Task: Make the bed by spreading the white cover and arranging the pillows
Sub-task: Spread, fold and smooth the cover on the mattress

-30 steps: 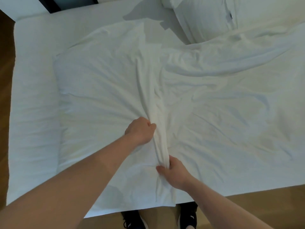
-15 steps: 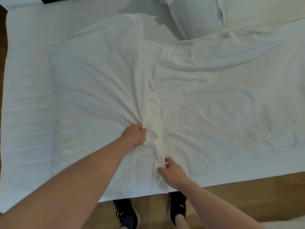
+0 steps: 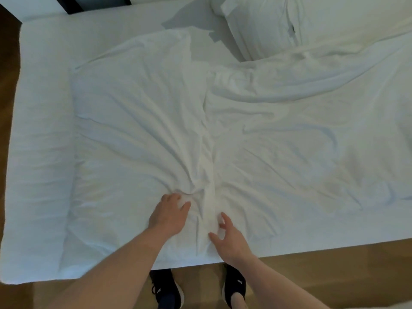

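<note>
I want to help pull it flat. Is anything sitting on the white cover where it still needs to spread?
Nothing visible lies on the white cover. Both hands touch its bunched middle fold: left hand, right hand. The pillow sits beyond its far edge.

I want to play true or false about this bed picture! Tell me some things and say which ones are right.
1. Both hands are on the white cover. True.
2. The left hand bunches cover fabric under its curled fingers. True.
3. The cover lies perfectly smooth. False: it is wrinkled, with a ridge running up from the hands.
4. The right hand holds a pillow. False: its spread fingers touch the cover.
5. A pillow lies at the far side of the bed. True.
</note>
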A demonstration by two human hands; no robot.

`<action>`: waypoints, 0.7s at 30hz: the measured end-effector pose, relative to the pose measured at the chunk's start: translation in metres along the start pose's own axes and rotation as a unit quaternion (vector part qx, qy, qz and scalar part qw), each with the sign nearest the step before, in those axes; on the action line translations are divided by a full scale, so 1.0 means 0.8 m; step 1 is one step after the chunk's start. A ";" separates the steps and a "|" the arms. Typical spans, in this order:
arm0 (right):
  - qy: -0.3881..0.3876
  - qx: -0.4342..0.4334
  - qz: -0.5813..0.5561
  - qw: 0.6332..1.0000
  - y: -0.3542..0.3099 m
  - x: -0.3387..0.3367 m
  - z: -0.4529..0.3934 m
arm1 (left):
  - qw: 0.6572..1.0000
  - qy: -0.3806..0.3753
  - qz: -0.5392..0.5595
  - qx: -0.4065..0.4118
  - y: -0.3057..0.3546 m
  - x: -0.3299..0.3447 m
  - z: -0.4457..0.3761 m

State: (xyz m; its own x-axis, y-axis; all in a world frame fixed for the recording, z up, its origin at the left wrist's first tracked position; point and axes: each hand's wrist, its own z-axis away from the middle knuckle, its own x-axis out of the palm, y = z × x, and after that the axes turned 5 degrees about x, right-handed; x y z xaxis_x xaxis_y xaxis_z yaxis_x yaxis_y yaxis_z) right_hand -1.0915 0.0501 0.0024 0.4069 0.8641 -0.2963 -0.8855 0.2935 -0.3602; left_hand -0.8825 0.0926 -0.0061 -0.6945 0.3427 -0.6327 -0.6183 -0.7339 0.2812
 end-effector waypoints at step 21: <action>0.073 -0.051 0.066 0.994 -0.013 -0.145 0.082 | 0.983 -0.075 0.116 -0.120 0.069 0.010 0.118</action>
State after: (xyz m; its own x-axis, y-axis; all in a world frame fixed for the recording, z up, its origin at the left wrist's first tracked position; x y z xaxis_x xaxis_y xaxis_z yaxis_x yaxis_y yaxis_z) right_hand -1.1443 -0.0267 0.0982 0.3230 0.8215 -0.4699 -0.9094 0.1319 -0.3945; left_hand -0.9566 0.1101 0.0725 -0.8638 0.2188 -0.4538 -0.3445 -0.9138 0.2152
